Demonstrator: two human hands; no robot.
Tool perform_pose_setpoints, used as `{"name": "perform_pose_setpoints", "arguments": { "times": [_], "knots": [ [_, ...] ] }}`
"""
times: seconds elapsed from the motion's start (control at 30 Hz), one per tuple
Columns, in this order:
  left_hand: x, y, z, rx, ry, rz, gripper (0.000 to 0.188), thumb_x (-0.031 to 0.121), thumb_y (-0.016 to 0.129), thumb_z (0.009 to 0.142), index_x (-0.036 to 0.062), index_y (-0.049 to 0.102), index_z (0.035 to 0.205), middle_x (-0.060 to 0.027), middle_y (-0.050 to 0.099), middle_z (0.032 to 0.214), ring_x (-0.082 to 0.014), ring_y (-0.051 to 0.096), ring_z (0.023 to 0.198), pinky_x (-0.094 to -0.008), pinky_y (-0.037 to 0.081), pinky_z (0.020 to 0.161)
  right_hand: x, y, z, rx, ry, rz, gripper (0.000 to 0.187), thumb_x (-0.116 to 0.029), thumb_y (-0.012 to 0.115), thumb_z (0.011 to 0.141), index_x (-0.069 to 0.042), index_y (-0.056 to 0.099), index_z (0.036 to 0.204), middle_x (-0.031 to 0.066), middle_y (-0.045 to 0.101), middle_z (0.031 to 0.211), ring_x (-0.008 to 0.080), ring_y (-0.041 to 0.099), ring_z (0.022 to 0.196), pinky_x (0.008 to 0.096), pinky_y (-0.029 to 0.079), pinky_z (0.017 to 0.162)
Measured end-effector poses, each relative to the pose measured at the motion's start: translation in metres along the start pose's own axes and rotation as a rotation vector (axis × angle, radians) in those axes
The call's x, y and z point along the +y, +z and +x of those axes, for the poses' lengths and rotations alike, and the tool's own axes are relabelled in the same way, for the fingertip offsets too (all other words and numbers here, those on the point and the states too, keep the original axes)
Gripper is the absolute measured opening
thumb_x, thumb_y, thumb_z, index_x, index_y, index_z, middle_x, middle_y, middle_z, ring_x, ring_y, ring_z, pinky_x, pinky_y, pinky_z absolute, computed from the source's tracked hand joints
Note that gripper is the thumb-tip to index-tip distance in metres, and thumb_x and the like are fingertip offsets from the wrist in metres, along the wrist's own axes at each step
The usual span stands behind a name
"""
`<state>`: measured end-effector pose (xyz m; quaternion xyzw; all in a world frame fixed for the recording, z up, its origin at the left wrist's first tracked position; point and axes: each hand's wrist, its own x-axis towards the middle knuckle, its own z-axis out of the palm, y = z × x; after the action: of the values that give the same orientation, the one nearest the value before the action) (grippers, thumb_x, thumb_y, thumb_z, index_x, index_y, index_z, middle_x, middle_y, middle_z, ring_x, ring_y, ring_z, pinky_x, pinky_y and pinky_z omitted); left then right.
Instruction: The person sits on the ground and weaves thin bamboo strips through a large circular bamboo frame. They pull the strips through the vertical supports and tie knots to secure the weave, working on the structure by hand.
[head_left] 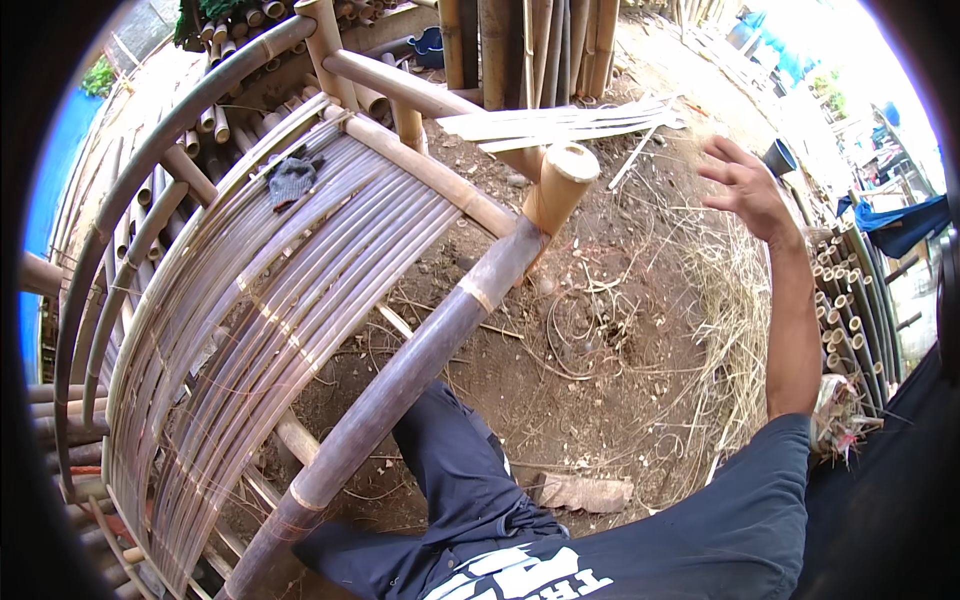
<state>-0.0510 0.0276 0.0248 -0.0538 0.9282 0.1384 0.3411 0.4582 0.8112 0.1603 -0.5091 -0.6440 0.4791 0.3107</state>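
Outdoor work yard with bare earth ground (pixel 650 290), stacked bamboo poles (pixel 221 126) at upper left and dry straw (pixel 738 335) toward the right. Across the left half of the frame, one slatted panel (pixel 330 235) on bamboo members. Appears well advanced: slats (pixel 400 200) side by side over most of the span. Seems to leave some material unfitted: pale loose strips (pixel 560 122) across a rail (pixel 415 92) at top center. Cannot tell whether fastening is complete.

Right hand (pixel 742 190) at upper right: fingers loosely spread, holding nothing visible, well apart from the panel. Left hand out of view; cannot tell the state of its fingers.

Count: one panel; one thick pole (pixel 397 390) from lower left to center; one gray cloth item, apparently a glove (pixel 292 182), on the panel; one brick-like block (pixel 585 493) at lower center; one blue bucket (pixel 428 47) at top center; one dark container (pixel 779 156) at upper right. Slats: more than ten, exact number unclear. Loose strips: several, overlapping.
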Motion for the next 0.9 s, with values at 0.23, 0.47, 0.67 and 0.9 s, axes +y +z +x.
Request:
{"name": "perform_pose_setpoints", "arguments": {
  "times": [0.23, 0.47, 0.67, 0.9],
  "knots": [
    [-0.052, 0.030, 0.013, -0.071, 0.040, -0.059, 0.026, 0.020, 0.064, 0.092, -0.0033, 0.069, 0.101, -0.0040, 0.067, 0.088, -0.0099, 0.054, 0.072, -0.0253, 0.043, 0.060, -0.050, 0.149, 0.063, -0.291, -0.188, 0.074, 0.053, -0.001, 0.048, 0.091, 0.009, 0.020, 0.136, 0.0258, 0.021, 0.151, 0.0416, 0.039, 0.133, 0.0539, 0.050, 0.099],
    [-0.026, 0.028, -0.006, -0.073, 0.008, -0.062, 0.024, 0.019, 0.063, 0.092, -0.0033, 0.068, 0.100, -0.0030, 0.064, 0.085, -0.0100, 0.054, 0.075, -0.0261, 0.043, 0.062, 0.021, 0.159, 0.195, 0.056, 0.093, 0.342, 0.020, -0.001, 0.050, 0.083, -0.004, 0.044, 0.102, 0.0139, 0.045, 0.106, 0.0321, 0.048, 0.112, 0.0597, 0.043, 0.102],
    [0.012, 0.032, -0.045, -0.041, 0.348, 0.088, 0.027, 0.020, 0.062, 0.092, 0.0011, 0.066, 0.111, -0.0130, 0.069, 0.103, -0.0200, 0.061, 0.091, -0.0327, 0.050, 0.079, 0.095, 0.077, 0.241, 0.145, -0.263, -1.053, 0.032, -0.022, 0.056, 0.089, 0.000, 0.063, 0.112, 0.0207, 0.062, 0.122, 0.0329, 0.058, 0.114, 0.0388, 0.046, 0.099],
    [0.177, 0.008, -0.138, -0.115, 0.890, 0.036, 0.021, -0.005, 0.053, 0.083, -0.0019, 0.066, 0.100, -0.0136, 0.065, 0.093, -0.0248, 0.063, 0.082, -0.0340, 0.051, 0.075, 0.109, 0.120, 0.073, 0.172, -0.475, -0.473, 0.041, -0.018, 0.050, 0.099, -0.001, 0.049, 0.137, 0.0090, 0.063, 0.105, 0.0139, 0.055, 0.094, 0.0298, 0.044, 0.083]
  ]
}}
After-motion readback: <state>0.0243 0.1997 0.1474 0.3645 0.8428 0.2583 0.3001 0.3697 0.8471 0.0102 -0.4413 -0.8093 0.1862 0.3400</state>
